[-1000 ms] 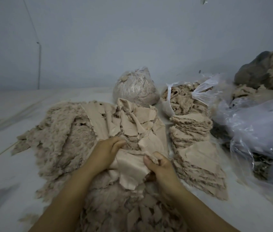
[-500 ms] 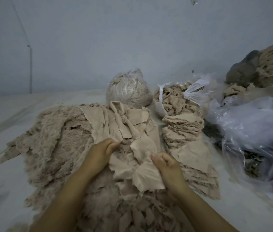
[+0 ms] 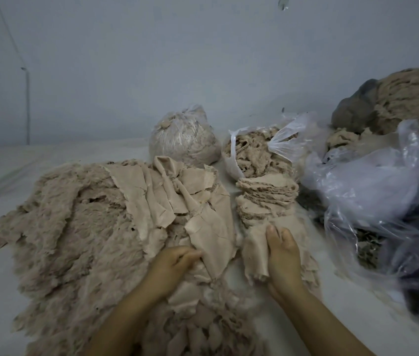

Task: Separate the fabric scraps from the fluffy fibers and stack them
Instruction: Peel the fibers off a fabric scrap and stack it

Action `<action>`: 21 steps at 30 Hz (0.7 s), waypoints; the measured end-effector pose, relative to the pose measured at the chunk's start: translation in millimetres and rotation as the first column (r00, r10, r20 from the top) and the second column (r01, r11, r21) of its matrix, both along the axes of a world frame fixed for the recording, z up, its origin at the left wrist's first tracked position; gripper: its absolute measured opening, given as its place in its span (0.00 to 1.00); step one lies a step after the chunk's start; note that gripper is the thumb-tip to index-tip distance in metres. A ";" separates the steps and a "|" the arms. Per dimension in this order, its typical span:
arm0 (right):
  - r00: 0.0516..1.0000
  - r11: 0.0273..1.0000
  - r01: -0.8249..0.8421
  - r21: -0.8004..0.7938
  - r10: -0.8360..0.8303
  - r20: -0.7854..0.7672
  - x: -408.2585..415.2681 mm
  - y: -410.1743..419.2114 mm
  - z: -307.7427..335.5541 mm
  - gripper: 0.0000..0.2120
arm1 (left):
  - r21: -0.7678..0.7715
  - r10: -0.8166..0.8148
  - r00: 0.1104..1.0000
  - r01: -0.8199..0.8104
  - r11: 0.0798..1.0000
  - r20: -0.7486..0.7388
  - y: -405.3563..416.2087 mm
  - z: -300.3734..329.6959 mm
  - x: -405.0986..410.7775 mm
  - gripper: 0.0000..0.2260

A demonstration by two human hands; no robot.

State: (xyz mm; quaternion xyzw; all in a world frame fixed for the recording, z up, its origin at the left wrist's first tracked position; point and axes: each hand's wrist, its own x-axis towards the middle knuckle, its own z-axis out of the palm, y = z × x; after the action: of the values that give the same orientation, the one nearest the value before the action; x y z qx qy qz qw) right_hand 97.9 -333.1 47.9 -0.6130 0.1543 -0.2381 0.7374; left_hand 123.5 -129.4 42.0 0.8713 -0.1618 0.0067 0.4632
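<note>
While right hand (image 3: 281, 255) lays a scrap (image 3: 256, 253) flat-fingered on the stack (image 3: 267, 196), left hand (image 3: 175, 263) grips the next scrap (image 3: 213, 240), just left of stack.

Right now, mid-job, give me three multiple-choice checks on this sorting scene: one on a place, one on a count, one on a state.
1. Where does the right hand rest?
A. on the stack of flat beige fabric scraps
B. on the tied bag
C. on the bare floor

2. How many clear plastic bags stuffed with beige fibers stand behind the piles?
A. none
B. two
C. five

3. What is the left hand doing?
A. hanging idle
B. gripping a beige scrap on the fluffy beige fiber heap
C. tying a bag

Key: 1 A, it lies on the stack's near end; 2 B, a tied bag and an open bag; 3 B, fingers curl on cloth.
</note>
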 end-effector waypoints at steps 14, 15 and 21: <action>0.996 0.990 0.088 0.110 -0.090 0.011 -3.4 -1.8 -3.9 0.11 | -0.581 0.143 0.901 -0.377 0.721 -0.409 -61.9 7.8 -25.2 0.13; 0.994 0.989 0.105 0.103 -0.106 0.004 -2.7 -10.3 -4.3 0.10 | -0.533 0.201 0.903 -0.391 0.751 -0.380 -52.6 7.5 -21.8 0.14; 0.988 0.986 -0.151 -0.074 0.147 -0.050 -16.0 -3.0 -11.1 0.11 | -0.430 -0.125 0.884 -0.092 0.898 -0.451 -58.9 13.8 -31.2 0.25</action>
State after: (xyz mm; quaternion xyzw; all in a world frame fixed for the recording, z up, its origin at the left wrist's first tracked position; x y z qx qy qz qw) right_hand 81.8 -336.1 36.8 -0.6560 0.1149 -0.1747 0.7252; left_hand 92.2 -188.3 55.8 0.7183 -0.0473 -0.1712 0.6727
